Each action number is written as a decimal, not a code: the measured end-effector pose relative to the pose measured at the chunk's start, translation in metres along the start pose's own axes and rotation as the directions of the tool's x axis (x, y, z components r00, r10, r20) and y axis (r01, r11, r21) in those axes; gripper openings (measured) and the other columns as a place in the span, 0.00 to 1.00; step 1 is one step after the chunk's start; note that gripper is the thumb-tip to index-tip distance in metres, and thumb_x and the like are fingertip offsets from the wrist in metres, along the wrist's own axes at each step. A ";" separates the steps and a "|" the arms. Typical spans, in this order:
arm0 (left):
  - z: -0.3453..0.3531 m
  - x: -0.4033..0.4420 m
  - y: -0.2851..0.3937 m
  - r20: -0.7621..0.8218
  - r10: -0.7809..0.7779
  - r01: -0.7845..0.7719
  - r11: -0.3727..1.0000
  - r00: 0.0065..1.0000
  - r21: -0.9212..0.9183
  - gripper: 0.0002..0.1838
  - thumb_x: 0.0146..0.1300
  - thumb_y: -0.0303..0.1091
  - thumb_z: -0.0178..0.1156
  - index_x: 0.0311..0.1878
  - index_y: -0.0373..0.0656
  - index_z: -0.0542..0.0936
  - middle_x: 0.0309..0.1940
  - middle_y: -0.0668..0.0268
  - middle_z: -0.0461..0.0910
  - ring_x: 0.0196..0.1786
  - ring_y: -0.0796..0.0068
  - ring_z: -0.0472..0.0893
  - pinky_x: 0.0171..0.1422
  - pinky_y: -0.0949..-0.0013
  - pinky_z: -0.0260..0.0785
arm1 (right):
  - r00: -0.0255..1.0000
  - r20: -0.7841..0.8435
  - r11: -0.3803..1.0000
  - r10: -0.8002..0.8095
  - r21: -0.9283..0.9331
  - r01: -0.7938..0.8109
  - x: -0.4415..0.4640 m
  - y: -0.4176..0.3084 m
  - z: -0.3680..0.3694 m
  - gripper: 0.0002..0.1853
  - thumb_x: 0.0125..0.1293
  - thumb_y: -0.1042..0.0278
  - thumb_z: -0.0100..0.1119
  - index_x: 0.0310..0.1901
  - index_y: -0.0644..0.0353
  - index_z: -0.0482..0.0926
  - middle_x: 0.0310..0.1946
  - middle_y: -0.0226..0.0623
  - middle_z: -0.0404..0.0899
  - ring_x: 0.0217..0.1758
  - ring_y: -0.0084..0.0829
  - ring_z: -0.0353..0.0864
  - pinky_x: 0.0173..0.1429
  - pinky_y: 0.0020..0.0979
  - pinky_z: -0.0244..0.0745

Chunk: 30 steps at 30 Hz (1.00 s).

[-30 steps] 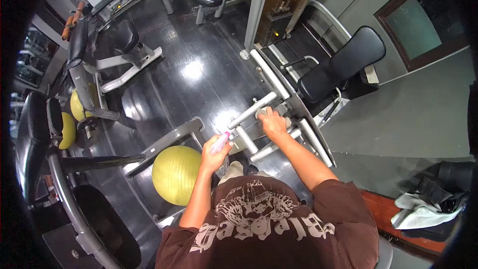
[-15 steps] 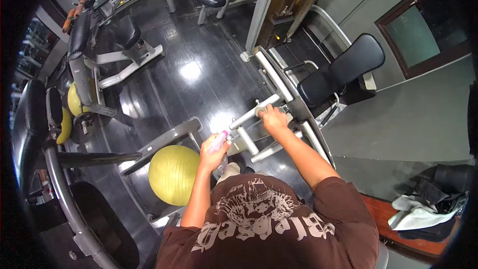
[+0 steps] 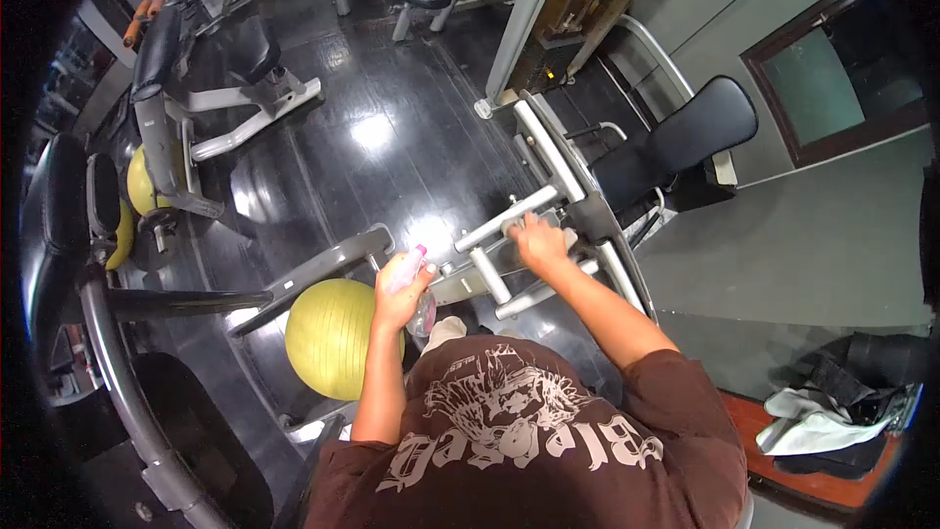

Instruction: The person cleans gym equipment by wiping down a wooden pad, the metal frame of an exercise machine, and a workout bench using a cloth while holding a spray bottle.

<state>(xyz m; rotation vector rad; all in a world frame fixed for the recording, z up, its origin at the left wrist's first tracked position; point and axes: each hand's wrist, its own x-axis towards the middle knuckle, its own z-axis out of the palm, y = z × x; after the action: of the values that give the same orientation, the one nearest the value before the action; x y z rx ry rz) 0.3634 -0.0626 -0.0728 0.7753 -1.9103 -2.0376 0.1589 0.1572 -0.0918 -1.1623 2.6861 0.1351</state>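
Observation:
My left hand (image 3: 397,296) is closed around a clear spray bottle (image 3: 425,316) with a pink-tipped top, held upright beside the yellow exercise ball (image 3: 331,338). My right hand (image 3: 539,243) is pressed down on a light greyish cloth (image 3: 511,225), mostly covered by the fingers. It lies against the frame of a weight machine, near a white metal tube (image 3: 509,217). What exactly lies under the right palm is hidden.
A black padded backrest (image 3: 707,122) rises beyond the machine at the right. Another machine's curved grey tube (image 3: 116,372) stands close on the left. Clothes and a white bag (image 3: 818,421) lie on a reddish bench (image 3: 798,480). Dark flooring (image 3: 343,171) stretches ahead.
My left hand has moved slightly left and up with the spray bottle, showing more of its clear body. My right hand has shifted slightly on the machine, and the view has tilted a little.

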 end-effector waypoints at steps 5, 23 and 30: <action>0.005 0.004 0.006 0.042 0.036 -0.037 0.999 0.998 0.023 0.10 0.63 0.31 0.71 0.42 0.37 0.83 0.30 0.69 0.81 0.30 0.81 0.79 0.36 0.73 0.73 | 0.997 -0.003 0.997 0.077 0.006 -0.077 0.003 0.006 0.021 0.13 0.69 0.63 0.51 0.46 0.45 0.86 0.49 0.42 0.74 0.50 0.47 0.80 0.43 0.46 0.83; 0.000 -0.009 0.011 0.072 0.016 -0.015 1.000 0.997 -0.009 0.08 0.63 0.30 0.71 0.40 0.38 0.82 0.28 0.73 0.80 0.29 0.84 0.77 0.34 0.76 0.70 | 0.953 -0.131 0.911 0.272 0.355 -0.211 -0.033 0.026 0.024 0.23 0.59 0.74 0.64 0.55 0.36 0.83 0.53 0.40 0.73 0.55 0.51 0.77 0.54 0.50 0.79; -0.008 -0.011 -0.010 0.039 -0.031 0.030 0.999 0.999 0.025 0.10 0.61 0.31 0.72 0.39 0.37 0.82 0.29 0.71 0.81 0.29 0.82 0.78 0.35 0.73 0.71 | 0.990 0.080 0.966 0.119 0.220 -0.134 -0.086 0.030 0.028 0.16 0.60 0.74 0.59 0.50 0.46 0.84 0.50 0.43 0.73 0.54 0.51 0.78 0.57 0.51 0.77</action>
<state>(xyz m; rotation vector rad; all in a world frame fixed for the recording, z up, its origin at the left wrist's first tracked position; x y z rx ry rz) 0.3786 -0.0628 -0.0800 0.7799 -1.9601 -2.0661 0.1987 0.2434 -0.0992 -0.9034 2.6342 -0.1072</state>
